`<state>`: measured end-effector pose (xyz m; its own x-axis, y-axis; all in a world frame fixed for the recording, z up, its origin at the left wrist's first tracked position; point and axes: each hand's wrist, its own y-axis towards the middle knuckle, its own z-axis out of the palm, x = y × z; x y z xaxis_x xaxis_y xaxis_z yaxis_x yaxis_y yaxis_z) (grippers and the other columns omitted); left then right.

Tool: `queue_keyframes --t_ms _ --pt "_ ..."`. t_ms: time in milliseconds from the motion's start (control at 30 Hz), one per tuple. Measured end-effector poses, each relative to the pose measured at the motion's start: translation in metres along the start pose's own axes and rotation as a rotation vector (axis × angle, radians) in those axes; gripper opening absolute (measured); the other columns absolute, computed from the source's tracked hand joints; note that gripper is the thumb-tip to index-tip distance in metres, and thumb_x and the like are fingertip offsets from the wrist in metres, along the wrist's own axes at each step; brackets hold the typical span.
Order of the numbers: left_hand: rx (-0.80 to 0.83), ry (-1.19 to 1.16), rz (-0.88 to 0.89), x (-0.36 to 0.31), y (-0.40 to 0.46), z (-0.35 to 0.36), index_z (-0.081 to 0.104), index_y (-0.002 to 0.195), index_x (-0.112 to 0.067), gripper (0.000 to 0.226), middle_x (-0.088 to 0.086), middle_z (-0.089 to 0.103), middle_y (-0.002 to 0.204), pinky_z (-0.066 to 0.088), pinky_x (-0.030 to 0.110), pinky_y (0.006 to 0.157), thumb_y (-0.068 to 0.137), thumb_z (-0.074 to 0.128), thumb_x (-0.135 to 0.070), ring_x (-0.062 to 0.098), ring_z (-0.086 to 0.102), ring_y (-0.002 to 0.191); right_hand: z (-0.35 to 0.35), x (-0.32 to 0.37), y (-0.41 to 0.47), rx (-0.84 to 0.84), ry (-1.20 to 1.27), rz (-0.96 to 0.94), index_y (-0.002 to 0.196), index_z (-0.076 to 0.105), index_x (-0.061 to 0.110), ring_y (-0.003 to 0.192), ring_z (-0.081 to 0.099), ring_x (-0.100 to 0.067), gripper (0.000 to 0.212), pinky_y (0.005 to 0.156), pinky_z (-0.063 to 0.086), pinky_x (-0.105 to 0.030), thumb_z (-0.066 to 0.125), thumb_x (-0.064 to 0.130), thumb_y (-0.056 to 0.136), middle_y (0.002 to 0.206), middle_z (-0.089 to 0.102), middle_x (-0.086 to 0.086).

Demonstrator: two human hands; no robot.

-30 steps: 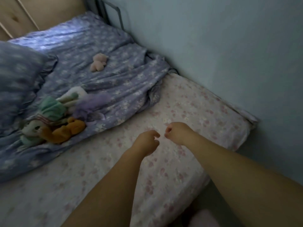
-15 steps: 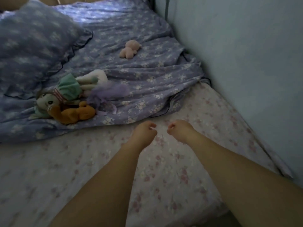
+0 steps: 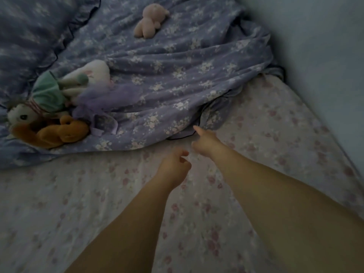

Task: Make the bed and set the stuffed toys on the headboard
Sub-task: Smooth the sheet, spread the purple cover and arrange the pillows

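While both arms reach over the pink-flowered sheet (image 3: 197, 223), right hand (image 3: 205, 142) has one finger out straight, tip just beside the blue duvet (image 3: 177, 75) edge, holding nothing. Left hand (image 3: 173, 167) loosely curled, empty, near it. Doll (image 3: 49, 97), orange toy (image 3: 59, 132) & purple toy (image 3: 102, 95) clustered far left on duvet; pink toy (image 3: 150, 22) farther back. Pillow (image 3: 29, 32) far left.

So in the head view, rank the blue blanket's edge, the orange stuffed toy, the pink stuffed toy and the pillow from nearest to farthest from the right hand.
From the right hand:
1. blue blanket's edge, just ahead of the outstretched finger.
2. orange stuffed toy, off to the left.
3. pink stuffed toy, far up the bed.
4. pillow, top left corner.
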<state>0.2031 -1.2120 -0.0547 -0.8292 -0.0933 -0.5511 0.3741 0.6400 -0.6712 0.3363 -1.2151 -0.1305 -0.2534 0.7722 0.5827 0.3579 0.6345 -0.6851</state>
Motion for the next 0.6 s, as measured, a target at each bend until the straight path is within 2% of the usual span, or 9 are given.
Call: queue_keyframes --t_ms 100,167,233,333,400,467,567,600 --pt "0.019 0.036 -0.012 0.002 0.01 0.015 0.05 0.13 -0.016 0.038 0.005 0.056 0.112 0.044 0.026 0.067 0.092 0.05 -0.011 0.018 0.053 0.08 -0.006 -0.002 0.023 0.028 -0.025 -0.033 0.151 0.018 0.027 0.144 0.019 -0.032 0.061 0.112 0.032 -0.038 0.046 0.022 0.097 0.159 -0.002 -0.011" --pt "0.024 0.064 -0.013 0.003 0.013 0.019 0.05 0.13 -0.018 0.038 0.007 0.056 0.119 0.046 0.027 0.074 0.092 0.05 -0.012 0.019 0.054 0.089 -0.008 -0.002 0.031 0.023 0.051 -0.048 0.149 0.025 0.012 0.14 0.028 -0.033 0.055 0.111 0.033 -0.038 0.043 0.022 0.098 0.156 0.015 -0.016" --pt "0.018 0.101 0.005 0.0 0.014 0.023 0.049 0.131 -0.019 0.04 0.006 0.055 0.125 0.047 0.03 0.083 0.092 0.051 -0.012 0.02 0.056 0.101 -0.011 -0.003 0.028 -0.078 0.229 -0.064 0.138 0.042 0.001 0.128 0.044 -0.034 0.043 0.102 0.038 -0.035 0.041 0.019 0.099 0.142 0.043 -0.02" --pt "-0.068 0.211 0.089 -0.011 0.013 0.025 0.045 0.135 -0.018 0.047 0.006 0.049 0.135 0.042 0.031 0.096 0.09 0.054 -0.013 0.022 0.05 0.12 -0.021 -0.009 0.011 -0.282 0.58 -0.111 0.117 0.063 -0.001 0.101 0.061 -0.027 0.031 0.087 0.047 -0.032 0.054 0.018 0.095 0.108 0.067 -0.015" --pt "-0.2 0.249 0.211 -0.022 0.014 0.025 0.041 0.138 -0.016 0.056 0.005 0.043 0.14 0.035 0.031 0.104 0.085 0.059 -0.013 0.022 0.041 0.13 -0.031 -0.013 -0.012 -0.211 0.912 -0.16 0.105 0.069 0.0 0.077 0.063 -0.015 0.021 0.073 0.049 -0.023 0.063 0.012 0.089 0.081 0.071 -0.004" --pt "-0.312 0.303 0.275 -0.037 0.012 0.025 0.032 0.143 -0.016 0.071 0.005 0.033 0.147 0.028 0.033 0.111 0.081 0.066 -0.019 0.022 0.029 0.138 -0.043 -0.017 -0.04 -0.056 1.139 -0.217 0.086 0.075 0.009 0.065 0.062 -0.008 0.011 0.066 0.049 -0.017 0.064 0.007 0.086 0.069 0.071 0.003" --pt "-0.344 0.546 0.319 -0.063 -0.003 0.028 0.011 0.149 -0.026 0.088 0.0 0.007 0.158 0.003 0.045 0.117 0.082 0.067 -0.031 0.019 0.002 0.146 -0.073 -0.027 -0.084 0.066 1.233 -0.273 0.065 0.077 0.015 0.051 0.056 -0.004 0.026 0.058 0.045 -0.016 0.061 0.005 0.083 0.062 0.069 0.005" --pt "-0.347 0.606 0.347 -0.07 -0.01 0.029 0.011 0.149 -0.028 0.087 0.0 0.008 0.158 0.0 0.047 0.117 0.083 0.066 -0.031 0.02 0.002 0.147 -0.081 -0.03 -0.098 0.101 1.239 -0.291 0.064 0.077 0.015 0.046 0.051 -0.005 0.023 0.055 0.04 -0.017 0.062 0.007 0.08 0.059 0.067 0.005"
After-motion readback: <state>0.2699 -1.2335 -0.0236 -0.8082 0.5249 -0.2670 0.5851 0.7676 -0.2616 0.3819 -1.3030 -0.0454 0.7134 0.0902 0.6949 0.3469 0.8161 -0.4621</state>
